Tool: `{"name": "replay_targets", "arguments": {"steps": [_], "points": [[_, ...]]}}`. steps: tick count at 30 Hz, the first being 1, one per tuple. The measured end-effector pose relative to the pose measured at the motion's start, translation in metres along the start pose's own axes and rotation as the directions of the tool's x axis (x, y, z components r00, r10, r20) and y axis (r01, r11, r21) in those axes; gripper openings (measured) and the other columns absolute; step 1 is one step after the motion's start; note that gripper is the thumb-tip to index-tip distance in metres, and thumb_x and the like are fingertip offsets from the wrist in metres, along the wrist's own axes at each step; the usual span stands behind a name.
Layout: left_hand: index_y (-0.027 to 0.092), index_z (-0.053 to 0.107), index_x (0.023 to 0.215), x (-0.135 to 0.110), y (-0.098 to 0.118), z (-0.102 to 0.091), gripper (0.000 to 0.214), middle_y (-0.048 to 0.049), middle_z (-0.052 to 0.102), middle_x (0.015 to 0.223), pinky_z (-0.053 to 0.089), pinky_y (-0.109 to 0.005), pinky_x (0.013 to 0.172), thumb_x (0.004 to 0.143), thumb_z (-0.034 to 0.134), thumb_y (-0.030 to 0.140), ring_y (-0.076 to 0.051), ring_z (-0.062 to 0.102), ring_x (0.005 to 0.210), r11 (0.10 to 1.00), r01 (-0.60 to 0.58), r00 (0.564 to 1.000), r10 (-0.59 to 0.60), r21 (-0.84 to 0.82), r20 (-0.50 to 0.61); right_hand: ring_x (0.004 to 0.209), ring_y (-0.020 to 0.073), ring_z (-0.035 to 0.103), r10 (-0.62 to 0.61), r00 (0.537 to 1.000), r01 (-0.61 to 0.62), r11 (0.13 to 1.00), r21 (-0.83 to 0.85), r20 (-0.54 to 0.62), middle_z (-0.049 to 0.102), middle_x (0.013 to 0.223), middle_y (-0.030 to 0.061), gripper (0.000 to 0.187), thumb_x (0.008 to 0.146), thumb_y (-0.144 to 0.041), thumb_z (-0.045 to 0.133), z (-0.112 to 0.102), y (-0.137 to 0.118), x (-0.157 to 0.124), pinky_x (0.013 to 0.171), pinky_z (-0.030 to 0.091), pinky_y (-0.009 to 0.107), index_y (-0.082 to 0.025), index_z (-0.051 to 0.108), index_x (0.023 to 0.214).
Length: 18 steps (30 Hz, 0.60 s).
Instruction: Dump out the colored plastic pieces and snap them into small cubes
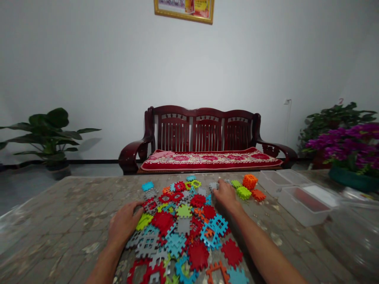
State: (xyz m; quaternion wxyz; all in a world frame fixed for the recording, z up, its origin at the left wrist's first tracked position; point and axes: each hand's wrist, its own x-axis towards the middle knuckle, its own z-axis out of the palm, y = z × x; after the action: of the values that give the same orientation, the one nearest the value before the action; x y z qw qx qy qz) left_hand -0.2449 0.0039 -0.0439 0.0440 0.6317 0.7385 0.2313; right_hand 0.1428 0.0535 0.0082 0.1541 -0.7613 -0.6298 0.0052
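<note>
A loose pile of toothed plastic interlocking tiles in red, blue, grey, green and orange covers the middle of the table. My left hand (pixel 124 221) rests along the pile's left edge, thumb and forefinger apart, beside a lime green tile (pixel 144 221) and holding nothing visible. At the pile's far right, my right hand (pixel 225 194) has its fingers curled down at a grey tile (pixel 212 186); the fingertips are partly hidden. Just right of that hand lie green tiles (pixel 244 193), an orange cube built of tiles (pixel 250 181) and a flat orange tile (pixel 258 195).
Clear plastic boxes (pixel 304 205) stand on the table's right side. Behind them is a pot of purple flowers (pixel 352 146). A dark red wooden bench (pixel 205 126) is beyond the table (pixel 71 225), with a leafy plant (pixel 53 136) on the floor at left.
</note>
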Motion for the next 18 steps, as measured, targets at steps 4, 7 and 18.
{"name": "replay_targets", "arguments": {"steps": [4, 7, 18], "points": [[0.025, 0.075, 0.119, -0.001, 0.001, -0.001, 0.041, -0.0087, 0.073, 0.129, 0.047, -0.047, 0.107, 0.094, 0.044, 0.036, -0.03, 0.065, 0.122, 1.0, 0.01, 1.0, -0.01, 0.006, -0.012, 0.11, 0.0288, 0.07, 0.0, 1.0, 0.001, 0.999, -0.032, 0.025, 0.075, 0.116, 0.019, 0.038, 0.089, -0.027, 0.059, 0.001, -0.005, 0.002, 0.086, 0.049, 0.034, -0.013, 0.064, 0.124], [0.024, 0.076, 0.118, -0.002, 0.002, 0.0, 0.04, -0.0091, 0.074, 0.129, 0.047, -0.047, 0.107, 0.094, 0.046, 0.035, -0.03, 0.065, 0.122, 1.0, 0.009, 1.0, -0.01, -0.004, -0.024, 0.11, 0.0298, 0.07, -0.004, 0.999, 0.006, 0.999, -0.05, 0.045, 0.074, 0.115, 0.0201, 0.035, 0.09, -0.03, 0.06, 0.001, -0.005, 0.002, 0.086, 0.049, 0.034, -0.012, 0.066, 0.12], [0.026, 0.076, 0.117, 0.0, -0.001, 0.002, 0.038, -0.007, 0.074, 0.128, 0.048, -0.043, 0.107, 0.093, 0.047, 0.035, -0.028, 0.066, 0.121, 1.0, 0.009, 0.999, -0.009, -0.009, -0.035, 0.117, 0.028, 0.067, -0.214, 0.975, 0.21, 0.975, 0.066, 0.056, 0.073, 0.123, 0.0155, 0.04, 0.092, -0.038, 0.058, 0.003, -0.045, -0.005, 0.096, 0.049, 0.034, -0.016, 0.071, 0.122]]}}
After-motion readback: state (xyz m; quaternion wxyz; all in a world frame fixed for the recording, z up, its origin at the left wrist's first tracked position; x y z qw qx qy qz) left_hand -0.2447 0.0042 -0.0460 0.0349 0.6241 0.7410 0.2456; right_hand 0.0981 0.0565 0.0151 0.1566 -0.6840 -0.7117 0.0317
